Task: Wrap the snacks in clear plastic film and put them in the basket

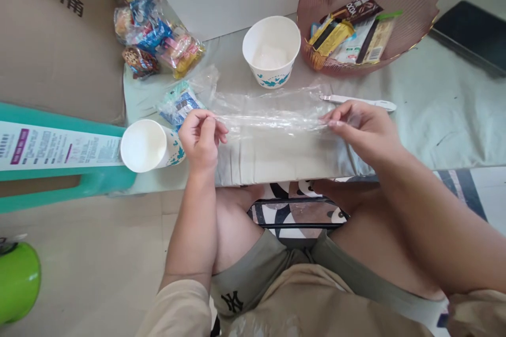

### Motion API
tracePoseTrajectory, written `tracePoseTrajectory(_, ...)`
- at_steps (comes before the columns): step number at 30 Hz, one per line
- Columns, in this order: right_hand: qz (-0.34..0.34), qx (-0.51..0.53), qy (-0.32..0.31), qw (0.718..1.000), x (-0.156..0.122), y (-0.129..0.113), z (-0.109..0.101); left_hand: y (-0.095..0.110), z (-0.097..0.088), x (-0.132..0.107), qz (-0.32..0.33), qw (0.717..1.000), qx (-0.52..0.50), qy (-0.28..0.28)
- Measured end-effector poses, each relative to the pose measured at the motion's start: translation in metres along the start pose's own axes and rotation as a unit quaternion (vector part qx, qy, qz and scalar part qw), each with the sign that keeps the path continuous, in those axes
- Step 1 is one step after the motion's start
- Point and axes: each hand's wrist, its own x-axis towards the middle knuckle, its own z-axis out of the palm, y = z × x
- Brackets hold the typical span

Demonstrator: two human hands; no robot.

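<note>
A clear plastic bag is stretched sideways between my two hands, low over the cloth-covered table. My left hand pinches one end of it, thumb against fingers. At the other end, my right hand grips the film between thumb and fingertips. Beyond the bag stands a white paper cup with teal leaf prints, something pale in its bottom. Left of my left hand, a second paper cup leans or lies tilted. Behind that hand is a small blue packet in clear wrapping. A white-handled tool lies just behind my right hand.
A pink fluted bowl of wrapped snacks stands at the back right, with a dark phone-like slab beside it. Bagged snacks sit at the back left near a cardboard box. A green bin is on the floor.
</note>
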Motion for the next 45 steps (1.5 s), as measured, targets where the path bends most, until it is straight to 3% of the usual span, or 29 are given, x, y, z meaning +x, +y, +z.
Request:
tracePoseTrajectory(3, -0.026, 0.110, 0.039, 0.993, 0.004, 0.004, 0.005, -0.002, -0.004, 0.004, -0.021, 0.998, -0.054, -0.016)
tracePoseTrajectory(6, -0.019, 0.156, 0.080, 0.984, 0.008, 0.003, 0.012, -0.007, -0.007, 0.006, -0.013, 0.990, -0.093, -0.109)
tracePoseTrajectory(9, 0.010, 0.140, 0.124, 0.982, 0.012, 0.003, 0.013, -0.011, -0.006, 0.004, -0.045, 0.983, -0.027, -0.176)
tracePoseTrajectory(18, 0.052, -0.048, 0.112, 0.991, 0.015, 0.004, 0.008, -0.005, 0.001, 0.004, -0.170, 0.983, 0.040, -0.056)
tracePoseTrajectory(21, 0.083, -0.098, 0.116, 0.985, 0.013, -0.001, 0.007, -0.006, 0.002, 0.004, -0.158, 0.983, 0.086, -0.032)
tracePoseTrajectory(25, 0.106, -0.186, 0.106, 0.971, 0.008, -0.002, 0.003, -0.009, -0.001, 0.005, -0.130, 0.975, 0.167, -0.058)
tracePoseTrajectory(28, 0.087, -0.259, 0.095, 0.957, 0.006, 0.003, 0.001, -0.013, -0.006, 0.005, -0.082, 0.966, 0.236, -0.070)
tracePoseTrajectory(33, 0.021, -0.370, 0.109, 0.923, 0.007, 0.011, 0.004, -0.020, -0.010, 0.007, -0.023, 0.950, 0.309, -0.036)
tracePoseTrajectory(36, -0.015, -0.432, 0.119, 0.894, 0.003, 0.006, 0.010, -0.019, -0.008, 0.007, -0.023, 0.951, 0.292, -0.100)
tracePoseTrajectory(39, -0.048, -0.471, 0.076, 0.877, -0.009, -0.002, 0.014, -0.016, -0.003, 0.005, -0.043, 0.962, 0.235, -0.135)
tracePoseTrajectory(43, -0.045, -0.476, -0.021, 0.878, -0.030, -0.008, 0.008, -0.014, 0.007, 0.003, -0.089, 0.981, 0.125, -0.122)
tracePoseTrajectory(45, -0.064, -0.444, -0.054, 0.892, -0.035, -0.013, 0.000, -0.010, 0.012, 0.002, -0.126, 0.979, 0.092, -0.133)
